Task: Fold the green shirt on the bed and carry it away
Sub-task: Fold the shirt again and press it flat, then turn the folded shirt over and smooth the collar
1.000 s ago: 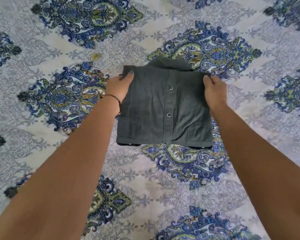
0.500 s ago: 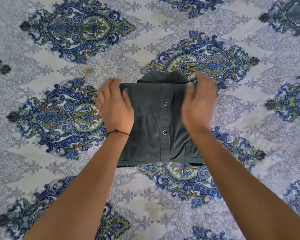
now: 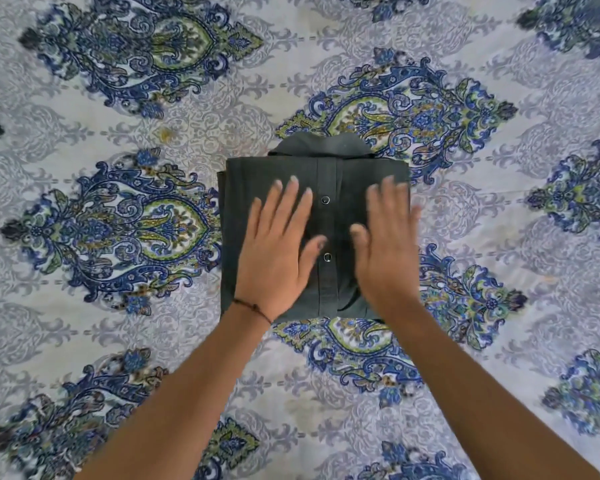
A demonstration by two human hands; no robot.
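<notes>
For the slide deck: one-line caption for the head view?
Both hands, left and right, lie flat on the folded green shirt on the patterned bedsheet.

I'm seeing two bare forearms, no sleeves at all. My left hand (image 3: 278, 258) carries a thin dark cord bracelet (image 3: 252, 308) at the wrist; my right hand (image 3: 383, 251) wears nothing, its outline motion-blurred.

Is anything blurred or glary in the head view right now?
Head view: right hand is motion-smeared, its fingers soft; left hand sharper; green shirt and its snap buttons crisp; light even, no glare; bedspread softens and bends at the frame edges.
</notes>
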